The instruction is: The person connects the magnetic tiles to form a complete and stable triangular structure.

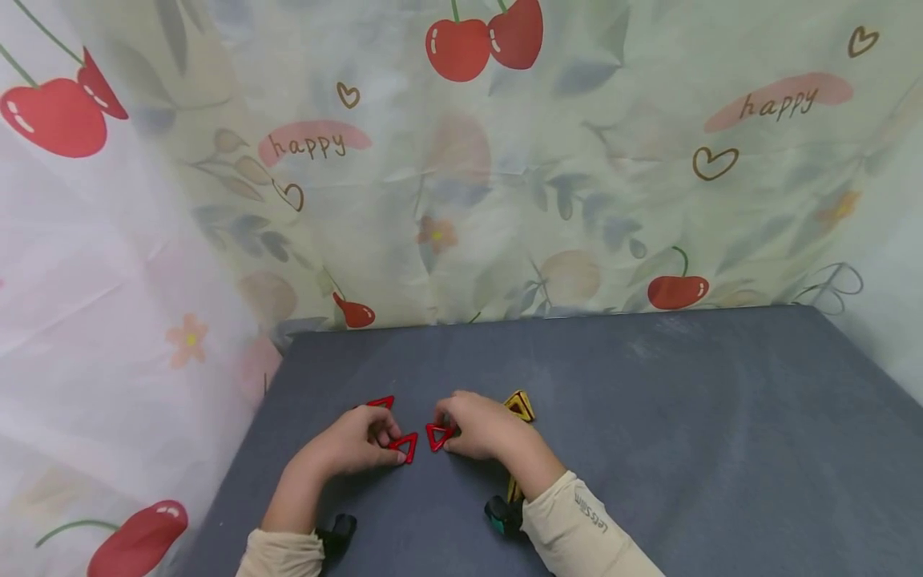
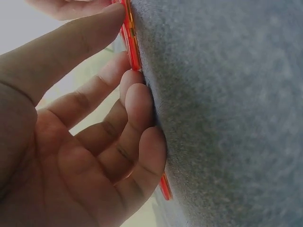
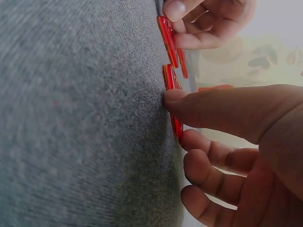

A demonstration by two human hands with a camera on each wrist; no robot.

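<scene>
On the grey table my left hand [image 1: 360, 439] pinches a red triangular frame tile [image 1: 413, 450] between thumb and fingers. Across a narrow gap, a second red triangular tile [image 1: 430, 437] is pinched by my right hand [image 1: 481, 425]. Both tiles lie flat, close over the tabletop, with corners of each hidden by fingers. The right wrist view shows the right hand's tile [image 3: 169, 75] edge-on, thumb at its near side, just short of the left hand's tile [image 3: 165, 38]. Behind the left hand lies a third red triangular tile [image 1: 382, 402], partly covered by it.
A yellow triangular tile [image 1: 521, 405], apparently stacked, lies beyond my right wrist. Another yellow piece [image 1: 513, 489] shows partly under the right forearm, beside a dark wrist device [image 1: 502, 517]. A cherry-patterned curtain [image 1: 461, 200] stands along the far edge of the grey table [image 1: 685, 417].
</scene>
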